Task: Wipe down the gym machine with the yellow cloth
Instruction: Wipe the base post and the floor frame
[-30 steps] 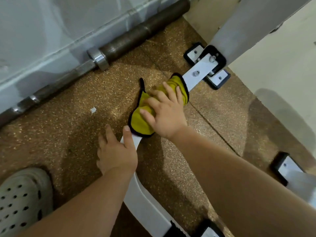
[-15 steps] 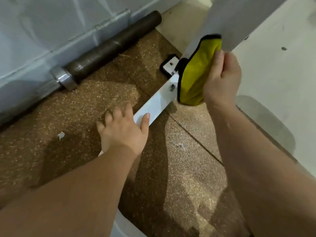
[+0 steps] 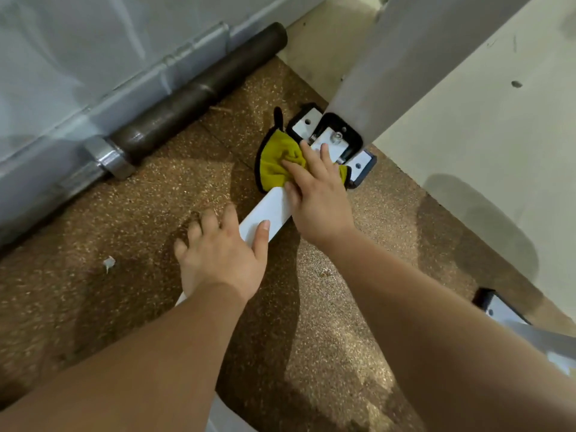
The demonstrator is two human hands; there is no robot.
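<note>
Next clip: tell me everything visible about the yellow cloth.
The yellow cloth looks like soft microfibre with a black stitched edge. It lies crumpled over the far end of the white base bar, beside the bolted bracket, spilling onto the speckled floor. The right hand presses on it with straight fingers, covering part of it; a small yellow bit shows past the hand's right side.

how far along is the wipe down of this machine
Done: nothing provable; the white base bar shows no clear wipe mark. In hand: the right hand presses the yellow cloth onto it beside the bolted bracket. Left: likely the grey upright and the far foot.
</note>
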